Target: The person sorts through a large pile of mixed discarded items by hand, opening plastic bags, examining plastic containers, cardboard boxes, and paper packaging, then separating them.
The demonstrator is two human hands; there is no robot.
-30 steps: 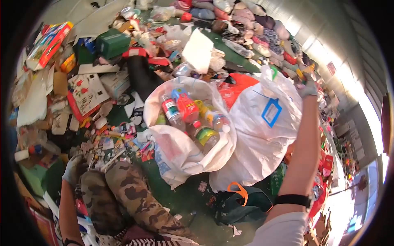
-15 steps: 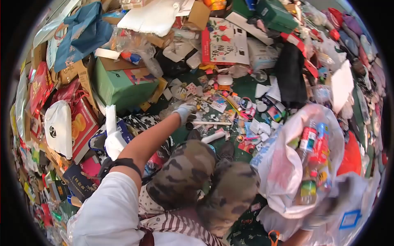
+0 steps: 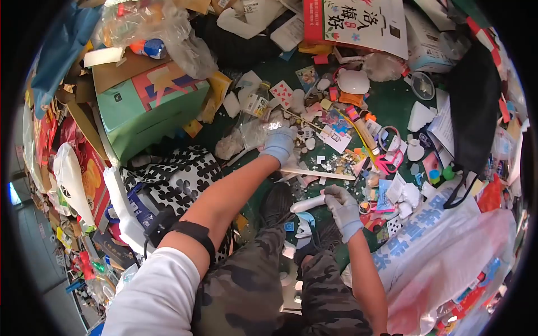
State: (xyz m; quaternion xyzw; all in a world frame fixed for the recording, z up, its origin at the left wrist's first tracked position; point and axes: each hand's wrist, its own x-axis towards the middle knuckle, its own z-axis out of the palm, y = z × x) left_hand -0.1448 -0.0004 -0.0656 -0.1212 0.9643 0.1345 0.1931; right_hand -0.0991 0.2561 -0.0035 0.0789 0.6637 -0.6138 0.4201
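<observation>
The person's gloved left hand (image 3: 278, 144) reaches over the littered green floor (image 3: 395, 106), just beside a clear plastic bottle (image 3: 255, 105); its grip I can't make out from here. The gloved right hand (image 3: 343, 208), fingers curled narrow, is at one end of a white tube (image 3: 307, 204) near the shoes (image 3: 277, 205), perhaps pinching it, I can't tell. A white sack (image 3: 448, 260) lines the floor's right edge.
</observation>
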